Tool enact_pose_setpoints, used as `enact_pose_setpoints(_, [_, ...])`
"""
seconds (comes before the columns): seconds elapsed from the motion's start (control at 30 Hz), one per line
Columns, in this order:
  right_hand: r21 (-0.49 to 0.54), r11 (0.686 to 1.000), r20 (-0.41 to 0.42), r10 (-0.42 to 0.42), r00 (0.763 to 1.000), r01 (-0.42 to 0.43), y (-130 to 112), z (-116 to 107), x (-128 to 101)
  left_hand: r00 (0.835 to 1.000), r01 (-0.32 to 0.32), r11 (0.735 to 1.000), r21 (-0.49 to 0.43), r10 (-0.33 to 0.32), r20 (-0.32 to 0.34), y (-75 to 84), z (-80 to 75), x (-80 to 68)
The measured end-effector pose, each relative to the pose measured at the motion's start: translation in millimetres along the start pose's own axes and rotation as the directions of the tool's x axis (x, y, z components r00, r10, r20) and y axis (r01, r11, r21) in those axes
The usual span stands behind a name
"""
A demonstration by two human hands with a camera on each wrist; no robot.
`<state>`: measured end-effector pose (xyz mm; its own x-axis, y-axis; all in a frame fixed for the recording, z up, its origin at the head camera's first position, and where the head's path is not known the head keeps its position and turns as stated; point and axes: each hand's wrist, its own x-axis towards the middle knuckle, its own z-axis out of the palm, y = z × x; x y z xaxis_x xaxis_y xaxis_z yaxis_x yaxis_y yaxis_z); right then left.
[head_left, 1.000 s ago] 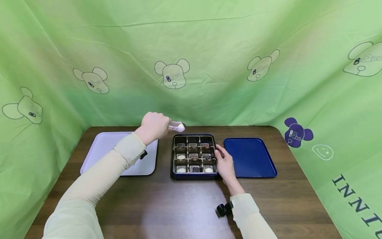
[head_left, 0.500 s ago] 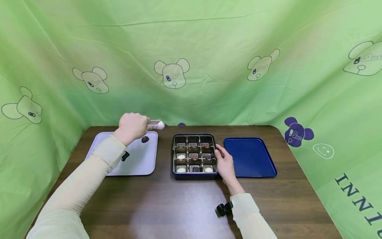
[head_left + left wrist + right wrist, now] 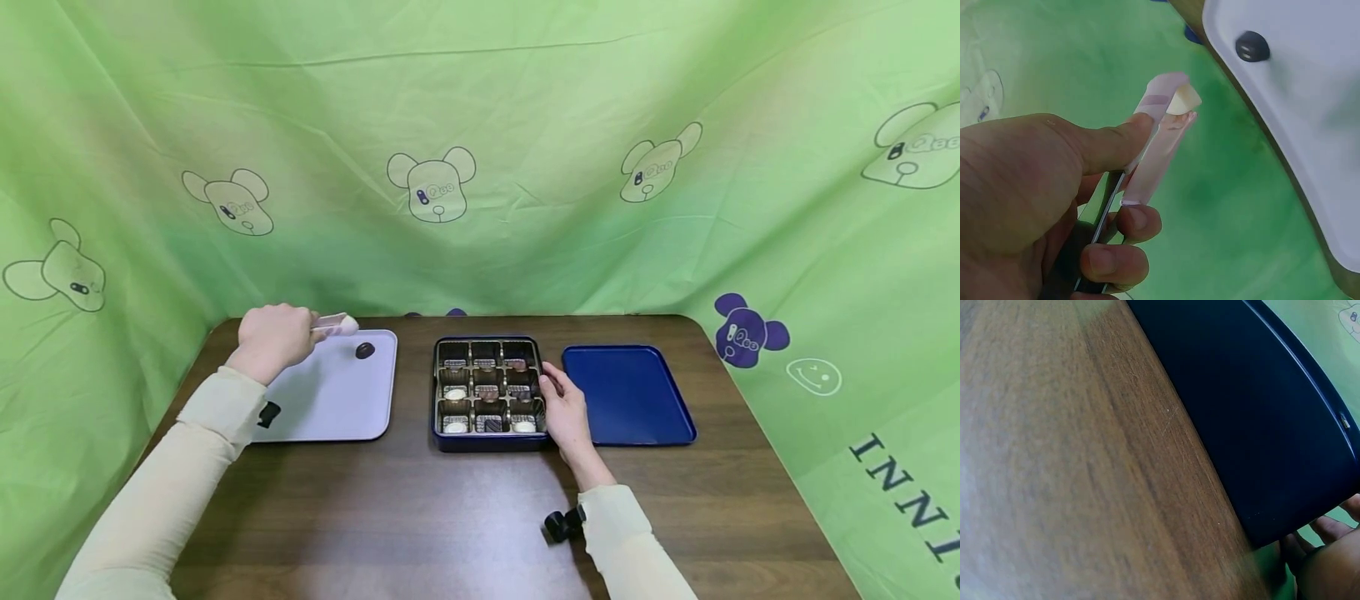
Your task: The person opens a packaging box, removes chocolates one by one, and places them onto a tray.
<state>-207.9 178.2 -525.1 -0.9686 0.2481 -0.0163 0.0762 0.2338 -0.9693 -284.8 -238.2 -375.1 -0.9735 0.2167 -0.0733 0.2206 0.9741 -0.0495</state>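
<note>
The left hand (image 3: 273, 340) has swung well away from the chocolate box (image 3: 487, 392) now, out past the far left corner of the lilac tray (image 3: 337, 400), when a second ago it hovered right over the box's far edge. Its thumb and curled fingers grip a pair of pink tongs (image 3: 335, 324), and the wrist view shows the tong tips (image 3: 1169, 103) pressed together on a small pale piece, though what that piece is cannot be made out. One dark round chocolate (image 3: 364, 350) sits on the lilac tray near its far right corner, just left of the box; a second ago the arm covered that spot, and half a second ago the chocolate was already lying there. From the wrist view the same chocolate (image 3: 1252, 46) lies on the tray, well clear of the tongs.

The right hand (image 3: 564, 410) has not budged: it rests against the right wall of the chocolate box, fingers laid along the rim, lightly bent and holding nothing else. The box stands in the middle of the counter (image 3: 450, 517), its nine cells showing a mix of white and dark pieces, with one cell on the left of the middle row white. The blue tray (image 3: 626, 396) lies just right of the box, beside the right hand, exactly where it was before.
</note>
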Motion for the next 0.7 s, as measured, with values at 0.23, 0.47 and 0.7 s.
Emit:
enact_pose_setpoints(0.23, [-0.018, 1.000, 0.001, -0.002, 1.000, 0.002, 1.5, 0.0, 0.0, 0.999, 0.036, 0.999, -0.019, -0.036, 0.041, -15.0, 13.1, -7.2])
enact_pose_setpoints(0.47, [-0.013, 1.000, -0.005, 0.004, 1.000, -0.004, 2.2, 0.8, -0.8, 0.996, 0.057, 0.998, -0.030, -0.055, 0.068, -21.8, 28.7, -10.1])
enact_pose_setpoints(0.7, [-0.016, 1.000, -0.006, 0.004, 1.000, -0.004, 3.6, 0.0, 0.5, 0.994, 0.054, 0.997, -0.048, -0.049, 0.099, -26.2, 42.7, -9.0])
